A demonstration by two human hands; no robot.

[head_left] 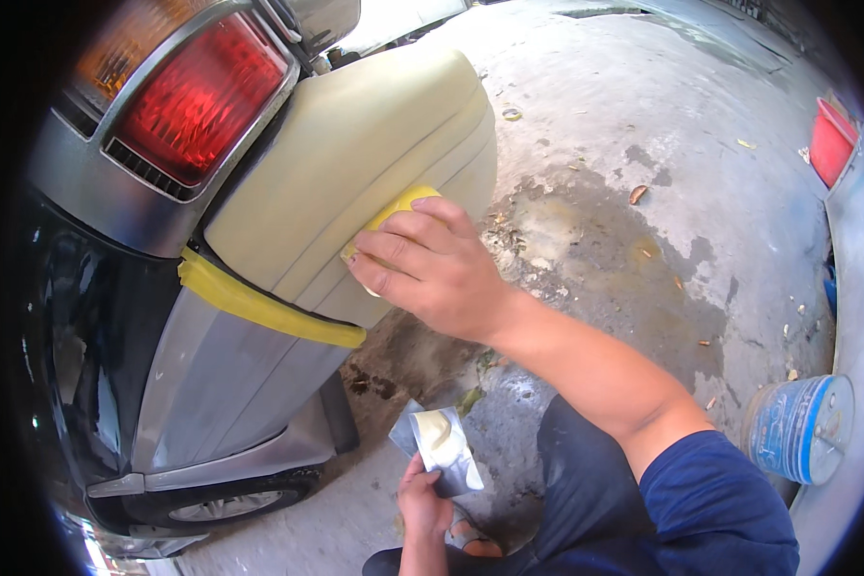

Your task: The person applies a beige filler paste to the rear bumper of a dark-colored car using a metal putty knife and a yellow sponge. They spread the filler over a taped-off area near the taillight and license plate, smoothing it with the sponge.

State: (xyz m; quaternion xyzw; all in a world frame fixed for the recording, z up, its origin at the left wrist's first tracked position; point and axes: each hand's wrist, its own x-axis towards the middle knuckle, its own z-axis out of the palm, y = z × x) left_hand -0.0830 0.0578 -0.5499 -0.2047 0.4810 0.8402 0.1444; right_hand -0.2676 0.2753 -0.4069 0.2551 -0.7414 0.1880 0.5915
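Observation:
My right hand (437,259) presses a yellow spreader (405,203) flat against the side of a car bumper (365,134), fingers bent over its face. The bumper corner is coated in a pale cream layer, with grooves running along it. Lower down, my left hand (423,499) grips a thin grey metal plate (467,472) by its near edge. A smear of cream filler (440,432) lies on that plate. Yellow masking tape (259,305) runs along the seam between the bumper and the grey lower body panel (226,384).
A red tail light (202,101) sits above the bumper. A car wheel (230,507) shows at lower left. On the right stand a blue-and-white bucket (787,429) and a red container (830,144). The concrete floor (586,86) has wet patches, leaves and debris.

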